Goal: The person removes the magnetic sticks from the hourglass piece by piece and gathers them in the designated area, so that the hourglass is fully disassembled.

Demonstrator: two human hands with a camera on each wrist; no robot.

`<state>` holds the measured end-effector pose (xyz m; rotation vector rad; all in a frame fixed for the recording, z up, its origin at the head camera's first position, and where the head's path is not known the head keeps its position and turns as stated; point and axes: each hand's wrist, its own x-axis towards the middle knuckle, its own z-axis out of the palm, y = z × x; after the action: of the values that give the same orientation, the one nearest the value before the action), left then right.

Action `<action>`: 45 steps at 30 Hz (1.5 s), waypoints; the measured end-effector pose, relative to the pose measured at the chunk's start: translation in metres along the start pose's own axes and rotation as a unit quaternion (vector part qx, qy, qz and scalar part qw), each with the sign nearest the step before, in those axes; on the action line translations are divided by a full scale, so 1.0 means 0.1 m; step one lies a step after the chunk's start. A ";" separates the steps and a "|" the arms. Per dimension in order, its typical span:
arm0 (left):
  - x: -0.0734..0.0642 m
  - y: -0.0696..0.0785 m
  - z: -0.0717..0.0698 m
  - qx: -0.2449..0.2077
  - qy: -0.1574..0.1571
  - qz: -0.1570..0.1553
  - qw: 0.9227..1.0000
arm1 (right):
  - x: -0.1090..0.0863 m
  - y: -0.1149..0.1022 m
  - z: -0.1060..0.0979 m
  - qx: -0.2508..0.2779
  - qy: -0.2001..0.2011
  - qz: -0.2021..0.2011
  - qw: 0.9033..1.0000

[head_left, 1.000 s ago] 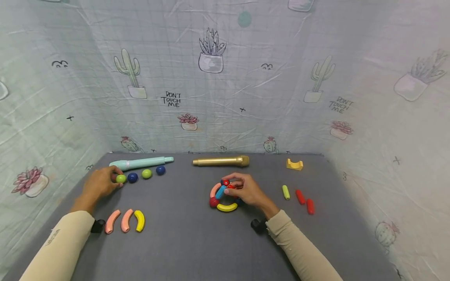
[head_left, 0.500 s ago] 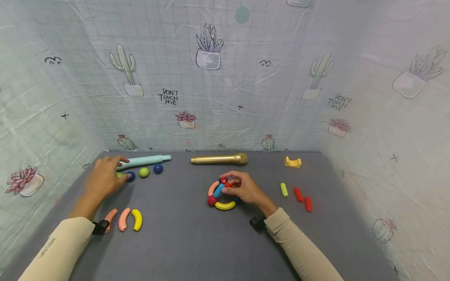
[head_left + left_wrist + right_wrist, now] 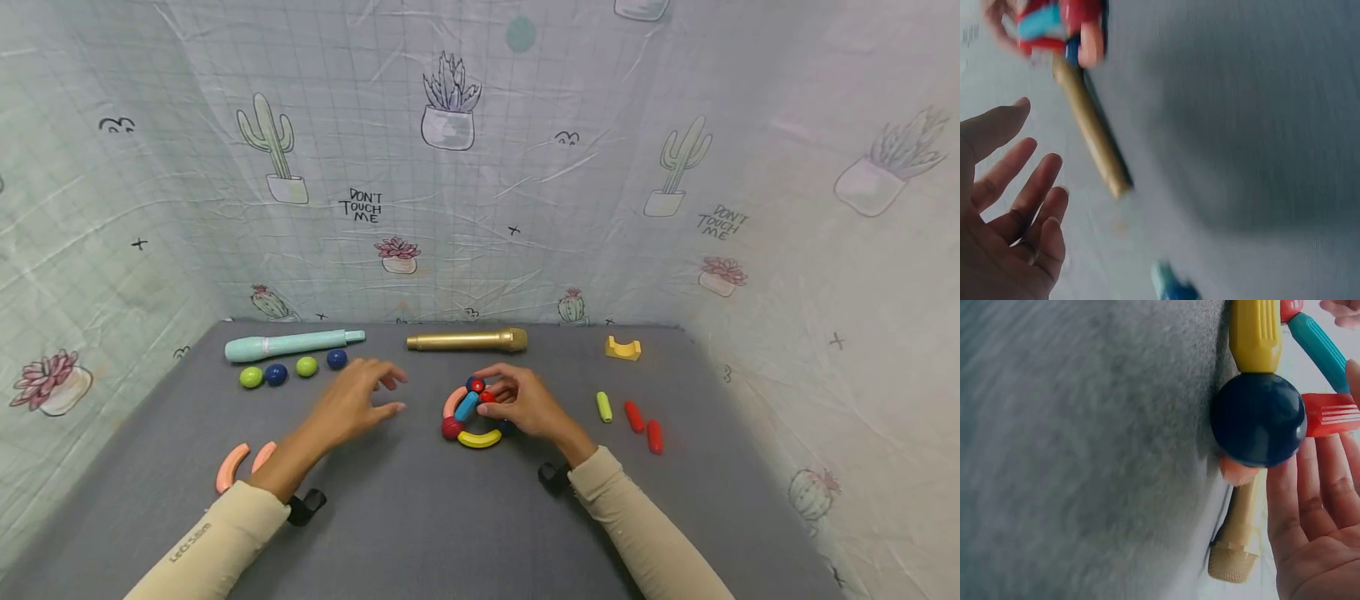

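Observation:
My right hand (image 3: pixel 528 404) pinches the upper part of a toy structure built from rods and balls. A curved yellow rod (image 3: pixel 480 439), a curved pink rod (image 3: pixel 454 402) and a dark red ball (image 3: pixel 452 428) form its base on the table. From that ball a light blue rod (image 3: pixel 467 407) slants up toward my right fingers. In the right wrist view, a red rod (image 3: pixel 1332 414) runs from a dark blue ball (image 3: pixel 1259 420) to the hand. My left hand (image 3: pixel 348 408) hovers left of the structure, fingers relaxed and spread, holding nothing.
Green and dark blue balls (image 3: pixel 276 374) line up at the left, before a mint microphone-shaped toy (image 3: pixel 296 344). A gold microphone (image 3: pixel 465 340) lies at the back. Pink curved rods (image 3: pixel 232 468) lie front left. Rightward are red rods (image 3: pixel 656 437), a lime rod (image 3: pixel 604 407) and a yellow cradle-shaped block (image 3: pixel 623 348).
My left hand has left the balls at the far left and moved right toward the structure, with nothing in it. My right hand keeps its hold in the same spot.

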<state>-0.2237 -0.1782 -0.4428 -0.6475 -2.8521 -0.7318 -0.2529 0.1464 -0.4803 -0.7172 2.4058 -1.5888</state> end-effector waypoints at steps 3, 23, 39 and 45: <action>0.05 0.14 0.22 -0.021 -0.020 0.006 1.000 | -0.05 -0.01 -0.03 -0.023 0.027 0.011 0.999; 0.23 0.33 0.77 -0.069 -0.062 0.008 0.996 | -0.14 0.01 0.00 -0.165 0.048 -0.019 0.985; 0.22 0.36 0.77 -0.057 -0.063 0.008 0.996 | -0.34 0.12 -0.31 -0.160 0.160 0.040 0.973; 0.22 0.34 0.77 -0.066 -0.069 -0.003 0.995 | -0.58 0.23 -0.66 -0.212 0.176 0.093 0.957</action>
<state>-0.2302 -0.1056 -0.4908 -0.7353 -2.9504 -0.9181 -0.2351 0.2352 -0.4802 -0.2591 3.0184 -1.2209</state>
